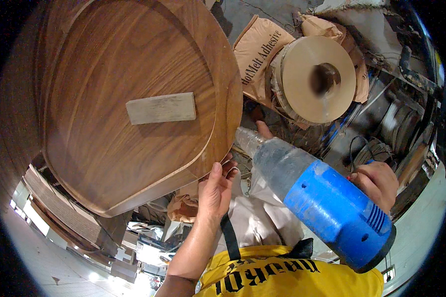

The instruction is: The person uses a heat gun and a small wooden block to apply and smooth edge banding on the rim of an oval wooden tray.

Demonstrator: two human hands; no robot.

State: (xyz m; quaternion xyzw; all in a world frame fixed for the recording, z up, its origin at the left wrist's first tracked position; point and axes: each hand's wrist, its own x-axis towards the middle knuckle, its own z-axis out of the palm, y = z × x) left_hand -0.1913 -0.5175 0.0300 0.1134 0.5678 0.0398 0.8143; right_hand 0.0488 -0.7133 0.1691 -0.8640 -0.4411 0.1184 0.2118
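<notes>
From afar, my right hand [379,183] gripped a heat gun [327,200] beside the wood-grain panel [96,158] at left, my left hand [216,194] half-curled at its rim; likely edge-heating, next needing steady aim.

The curved panel [99,99] has a smooth, faintly glossy brown wood-grain face; whether veneer or laminate cannot be told. Between its middle and right edge, the rectangular block [161,109] looks like dull, weathered grey wood. The heat gun [339,213] has a scuffed, semi-gloss blue plastic housing, a smudged grey front sleeve [280,159] and a dull metal nozzle [249,141]. The tan edging roll [300,81] looks smooth and matt, the sack [262,54] creased brown paper, the yellow garment [302,279] matt cloth.
</notes>
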